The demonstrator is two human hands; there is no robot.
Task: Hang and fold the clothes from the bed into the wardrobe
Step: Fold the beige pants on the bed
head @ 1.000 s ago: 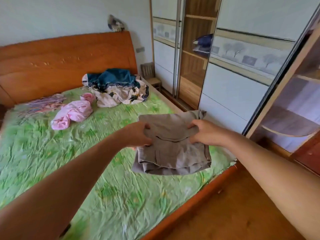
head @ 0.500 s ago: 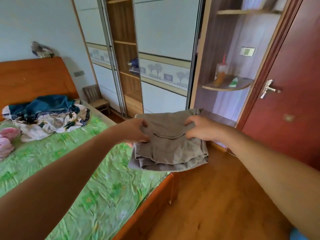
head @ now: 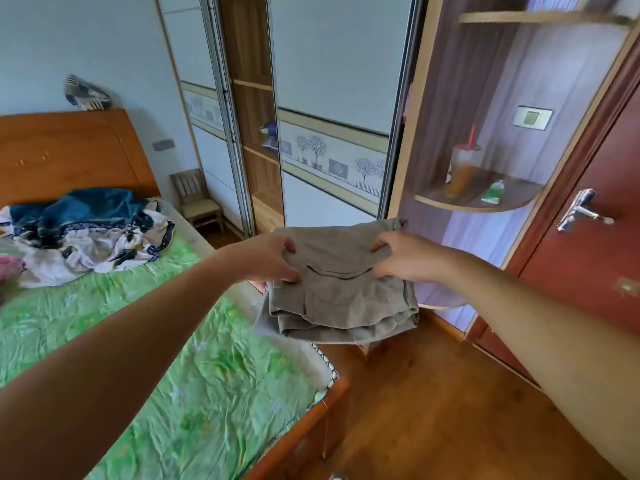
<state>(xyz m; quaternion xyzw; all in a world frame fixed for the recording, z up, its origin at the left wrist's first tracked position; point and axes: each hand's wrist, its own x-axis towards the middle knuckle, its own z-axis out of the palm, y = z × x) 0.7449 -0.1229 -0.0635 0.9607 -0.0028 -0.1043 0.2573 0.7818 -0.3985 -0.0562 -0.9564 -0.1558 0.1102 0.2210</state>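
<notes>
Between the left hand (head: 273, 258) and right hand (head: 398, 259), both pinching its top edge, hangs the folded grey garment (head: 337, 292) (off the bed (head: 173, 358) now). Keep both grips level toward the wardrobe shelf (head: 254, 85) ahead, lest the folds slip.

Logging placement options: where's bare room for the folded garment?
The green sheet is bare between the clothes pile and the foot edge; the wardrobe's lower shelf under blue items looks bare. The corner shelf is crowded by a bottle.
</notes>
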